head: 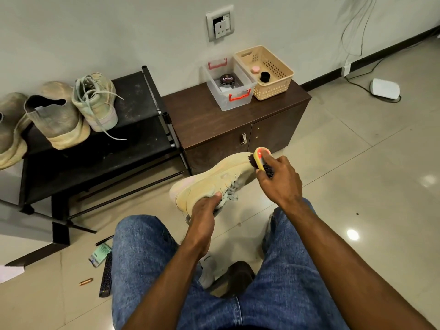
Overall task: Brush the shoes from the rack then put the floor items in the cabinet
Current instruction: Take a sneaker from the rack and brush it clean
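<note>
Head view: looking down over a seated person's blue-jeaned knees at both hands working above a tiled floor [357, 144].
Right grip: the right hand [279, 179] is curling its fingers round a yellow shoe brush [260, 158] with a red top, holding it tight.
Brush contact: the dark bristles are pressing against the toe end of a beige sneaker [214, 179].
Left grip: the left hand [202, 210] is clasping the sneaker near its laces, thumb lying on the upper, keeping it lifted off the floor.
Sneaker pose: it is lying tilted, toe pointing up and away toward the cabinet [238, 120].
Cabinet: the brown low unit is standing against the wall just beyond the sneaker, doors closed.
On the cabinet: a clear plastic box [228, 91] with red handles is holding a dark polish tin [227, 80]; a beige basket [269, 72] is sitting touching it on the right, holding a pink jar and a black cap.
Rack: the black shoe rack [100, 148] is standing left of the cabinet, carrying a matching laced sneaker [97, 101] and greyish slip-on shoes [54, 120] on its top shelf.
Floor items: a black remote [106, 276], a small green packet [100, 253], a black pen [104, 240] and a copper-coloured cylinder [86, 281] are lying near the left knee.
</note>
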